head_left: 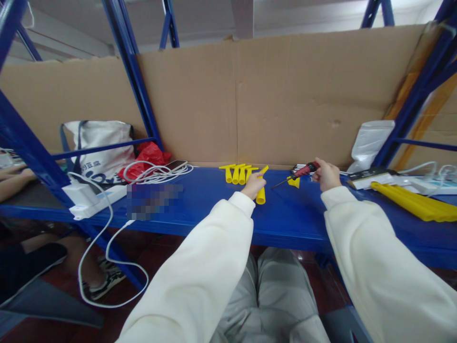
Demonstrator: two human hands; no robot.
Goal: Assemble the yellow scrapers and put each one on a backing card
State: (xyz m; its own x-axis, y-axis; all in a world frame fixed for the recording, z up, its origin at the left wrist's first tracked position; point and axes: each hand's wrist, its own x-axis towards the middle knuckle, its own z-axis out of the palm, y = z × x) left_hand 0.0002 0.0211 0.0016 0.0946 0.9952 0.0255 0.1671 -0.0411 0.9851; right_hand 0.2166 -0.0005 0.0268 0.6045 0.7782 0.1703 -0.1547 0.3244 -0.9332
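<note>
Between the fingers of my left hand [254,185] is a yellow plastic piece [261,196] with a tube-shaped end that points toward me. My right hand [326,175] grips a screwdriver [303,172] by its red and black handle; the thin dark shaft slants down and left toward the yellow piece, with its tip apart from it. Left of my left hand several similar yellow T-shaped pieces [235,174] lie in a row near the cardboard. A small flat yellow piece [294,182] rests on the blue table below the screwdriver handle.
Long yellow parts [417,202] lie at the right, beside a white power strip [435,185]. White cables [153,172], a phone [176,165], a red bag [148,155] and a cloth bag [102,143] are at the left. Cardboard [278,100] walls the back. Another person's arm [16,178] shows far left.
</note>
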